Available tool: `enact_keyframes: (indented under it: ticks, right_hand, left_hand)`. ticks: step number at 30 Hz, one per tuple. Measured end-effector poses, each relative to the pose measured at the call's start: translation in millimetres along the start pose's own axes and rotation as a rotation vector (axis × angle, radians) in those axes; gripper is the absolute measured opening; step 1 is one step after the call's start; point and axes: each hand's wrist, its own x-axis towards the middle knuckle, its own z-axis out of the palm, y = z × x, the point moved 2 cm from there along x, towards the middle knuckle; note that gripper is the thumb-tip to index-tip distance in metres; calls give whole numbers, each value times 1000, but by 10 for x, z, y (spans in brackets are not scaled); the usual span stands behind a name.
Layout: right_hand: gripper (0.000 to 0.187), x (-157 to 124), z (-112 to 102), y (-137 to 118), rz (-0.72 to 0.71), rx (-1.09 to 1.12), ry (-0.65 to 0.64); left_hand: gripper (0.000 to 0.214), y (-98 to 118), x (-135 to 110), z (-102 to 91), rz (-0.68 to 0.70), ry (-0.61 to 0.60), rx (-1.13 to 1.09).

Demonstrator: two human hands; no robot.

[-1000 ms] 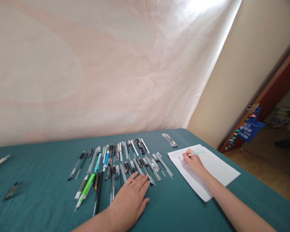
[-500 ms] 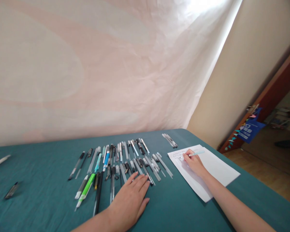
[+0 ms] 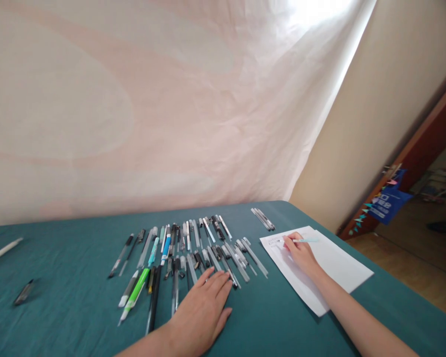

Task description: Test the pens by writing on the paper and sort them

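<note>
My right hand [image 3: 300, 253] is closed round a pale blue pen [image 3: 305, 240], its tip resting near the top left corner of a white sheet of paper [image 3: 338, 267]. My left hand [image 3: 202, 312] lies flat on the teal tablecloth [image 3: 67, 317], fingers stretched out, the fingertips touching the near ends of a spread of several pens [image 3: 186, 248] laid side by side. A green and white pen [image 3: 136, 293] lies at the left of that spread.
Three grey pens [image 3: 263, 218] lie apart near the table's far edge. A white pen [image 3: 3, 250] and a dark clip-like piece [image 3: 24, 292] sit at far left. A pale sheet hangs behind; a doorway with a blue sign [image 3: 386, 204] is right.
The view has dropped slightly and shifted. My right hand has slid a little to the right along the top of the paper with the pen. My left hand stays flat.
</note>
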Motion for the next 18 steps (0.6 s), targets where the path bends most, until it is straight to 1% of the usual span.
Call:
enact_keyframes:
  ticks: [3, 5, 8, 10, 12, 14, 18]
  right_hand:
    - [33, -41, 16, -180, -35, 2, -41]
    - [36, -61, 79, -327, -80, 16, -111]
    - [32, -51, 277, -535, -214, 14, -272]
    - [27, -6, 445, -624, -300, -44, -325]
    - [24, 60, 601, -662, -333, -91, -323]
    - [23, 119, 724, -663, -335, -111, -320]
    - [22, 171, 844, -626, -339, -157, -338]
  left_hand:
    - [43, 5, -9, -15, -8, -12, -2]
    - [43, 11, -14, -31, -13, -11, -18]
    - [42, 26, -16, -66, -15, -8, -46]
    - [42, 34, -18, -96, -15, -17, -55]
    - [40, 34, -23, -133, -10, -18, -65]
    - [38, 16, -31, -173, -12, -2, -79]
    - [31, -88, -47, -234, -87, 50, -130]
